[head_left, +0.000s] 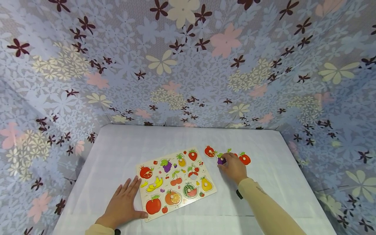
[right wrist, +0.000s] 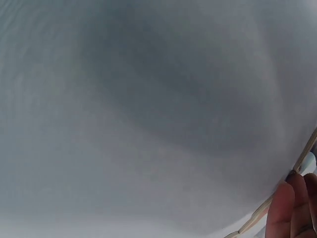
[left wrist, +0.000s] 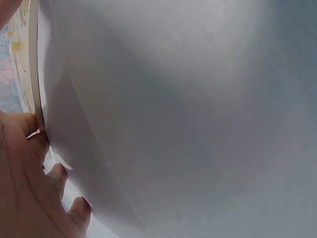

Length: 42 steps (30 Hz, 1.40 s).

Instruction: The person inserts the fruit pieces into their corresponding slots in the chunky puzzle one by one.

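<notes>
A wooden fruit puzzle board [head_left: 182, 169] lies tilted on the table, with fruit pictures across it. My left hand [head_left: 123, 202] rests at the board's left side, fingers spread, thumb at the near left corner. The left wrist view shows those fingers [left wrist: 30, 144] against the board's edge. Right of the board, my right hand [head_left: 234, 166] pinches the purple grape puzzle piece [head_left: 220, 160] between thumb and forefinger. In the right wrist view, its fingertips [right wrist: 283, 203] are beside thin wooden edges; the grip itself is hidden there.
A pomegranate piece [head_left: 210, 151] lies left of the grapes. A red apple-like piece [head_left: 244, 158] is on the right, and another piece with a green leaf [head_left: 229, 150] is partly covered by my right hand. Flower-patterned cloth [head_left: 188, 81] rises behind the white table [head_left: 123, 140].
</notes>
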Tool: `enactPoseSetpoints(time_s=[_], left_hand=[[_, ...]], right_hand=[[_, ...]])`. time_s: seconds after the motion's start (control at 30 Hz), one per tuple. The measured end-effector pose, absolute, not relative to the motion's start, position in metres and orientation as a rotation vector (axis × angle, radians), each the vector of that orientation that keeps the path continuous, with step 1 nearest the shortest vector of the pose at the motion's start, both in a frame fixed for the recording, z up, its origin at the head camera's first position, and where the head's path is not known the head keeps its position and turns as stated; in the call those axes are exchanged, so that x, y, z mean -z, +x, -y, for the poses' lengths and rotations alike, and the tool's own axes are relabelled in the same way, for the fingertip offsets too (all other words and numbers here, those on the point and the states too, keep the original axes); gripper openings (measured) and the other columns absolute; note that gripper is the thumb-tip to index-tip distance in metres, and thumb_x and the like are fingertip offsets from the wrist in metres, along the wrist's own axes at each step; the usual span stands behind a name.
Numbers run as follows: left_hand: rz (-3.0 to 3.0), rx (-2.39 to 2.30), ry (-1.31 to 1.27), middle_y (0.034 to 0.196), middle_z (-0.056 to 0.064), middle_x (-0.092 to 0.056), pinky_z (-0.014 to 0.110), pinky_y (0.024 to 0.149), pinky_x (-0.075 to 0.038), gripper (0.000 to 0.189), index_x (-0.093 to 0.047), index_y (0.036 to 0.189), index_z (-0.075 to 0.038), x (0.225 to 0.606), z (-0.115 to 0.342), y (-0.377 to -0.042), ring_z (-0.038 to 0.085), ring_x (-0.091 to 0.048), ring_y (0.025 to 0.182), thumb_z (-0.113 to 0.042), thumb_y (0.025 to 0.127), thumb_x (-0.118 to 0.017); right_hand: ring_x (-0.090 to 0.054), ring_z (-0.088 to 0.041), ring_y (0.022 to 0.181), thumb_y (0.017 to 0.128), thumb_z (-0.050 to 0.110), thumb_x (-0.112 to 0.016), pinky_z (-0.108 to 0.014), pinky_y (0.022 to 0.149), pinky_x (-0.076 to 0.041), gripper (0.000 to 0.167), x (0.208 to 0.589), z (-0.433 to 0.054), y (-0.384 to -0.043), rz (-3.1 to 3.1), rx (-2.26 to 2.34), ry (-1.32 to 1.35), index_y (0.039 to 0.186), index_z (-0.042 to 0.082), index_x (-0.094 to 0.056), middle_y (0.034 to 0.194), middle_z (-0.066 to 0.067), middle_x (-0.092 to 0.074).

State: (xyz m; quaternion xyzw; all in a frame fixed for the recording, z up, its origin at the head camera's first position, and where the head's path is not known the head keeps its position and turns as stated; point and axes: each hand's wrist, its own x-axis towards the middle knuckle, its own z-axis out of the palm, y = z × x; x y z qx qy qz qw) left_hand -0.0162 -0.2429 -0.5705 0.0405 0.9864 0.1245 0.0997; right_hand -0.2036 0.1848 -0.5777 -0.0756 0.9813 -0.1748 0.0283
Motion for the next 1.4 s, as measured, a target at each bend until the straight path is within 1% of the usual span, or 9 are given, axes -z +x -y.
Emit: enactPoseSetpoints(time_s=[0.17, 0.27, 0.73, 1.03, 1.2, 1.4], left_hand=[[-2.911, -0.373, 0.115, 0.162, 0.012, -0.027, 0.063, 0.116, -0.016, 0.134, -0.033, 0.156, -0.007, 0.5701, 0.2428, -0.0162, 0.038, -0.021, 0.147, -0.087, 0.054, -0.069], [-2.907, -0.372, 0.111, 0.162, 0.012, -0.027, 0.063, 0.116, -0.016, 0.134, -0.033, 0.156, -0.008, 0.5691, 0.2427, -0.0165, 0.038, -0.021, 0.147, -0.087, 0.054, -0.069], [-2.888, -0.371, 0.096, 0.162, 0.011, -0.026, 0.063, 0.116, -0.014, 0.134, -0.032, 0.156, -0.008, 0.5661, 0.2419, -0.0165, 0.038, -0.02, 0.147, -0.086, 0.054, -0.071], [-2.894, -0.365, 0.086, 0.162, 0.011, -0.026, 0.063, 0.116, -0.014, 0.135, -0.032, 0.156, -0.008, 0.5676, 0.2422, -0.0169, 0.039, -0.02, 0.147, -0.085, 0.053, -0.072], [-2.905, -0.36, 0.091, 0.162, 0.011, -0.027, 0.063, 0.116, -0.015, 0.135, -0.033, 0.156, -0.008, 0.5697, 0.2428, -0.0168, 0.038, -0.02, 0.147, -0.086, 0.052, -0.072], [-2.908, -0.36, 0.092, 0.162, 0.011, -0.027, 0.064, 0.115, -0.016, 0.135, -0.033, 0.156, -0.009, 0.5704, 0.2433, -0.0169, 0.038, -0.021, 0.147, -0.087, 0.052, -0.071]], right_hand=[[-0.056, -0.037, 0.121, 0.084, 0.031, -0.082, -0.053, 0.099, -0.048, 0.052, 0.5773, -0.1834, -0.2025, -3.017, 0.525, -0.213, 0.126, 0.004, -0.065, 0.136, -0.017, -0.056], [-0.055, -0.036, 0.122, 0.084, 0.031, -0.082, -0.053, 0.1, -0.048, 0.052, 0.5781, -0.1824, -0.2022, -3.021, 0.524, -0.209, 0.126, 0.004, -0.066, 0.136, -0.016, -0.057], [-0.059, -0.034, 0.117, 0.082, 0.027, -0.082, -0.05, 0.095, -0.052, 0.048, 0.5772, -0.18, -0.2004, -3.053, 0.519, -0.263, 0.121, 0.004, -0.068, 0.135, -0.014, -0.058], [-0.059, -0.037, 0.115, 0.08, 0.022, -0.083, -0.052, 0.1, -0.048, 0.042, 0.5802, -0.1802, -0.2015, -3.067, 0.606, -0.318, 0.114, 0.002, -0.069, 0.13, -0.018, -0.059], [-0.06, -0.035, 0.113, 0.079, 0.022, -0.083, -0.05, 0.098, -0.049, 0.04, 0.5802, -0.1792, -0.2003, -3.073, 0.609, -0.334, 0.111, 0.003, -0.069, 0.129, -0.016, -0.059], [-0.063, -0.033, 0.109, 0.081, 0.026, -0.082, -0.048, 0.09, -0.055, 0.039, 0.5799, -0.1792, -0.1994, -3.11, 0.538, -0.383, 0.112, 0.006, -0.07, 0.13, -0.013, -0.06]])
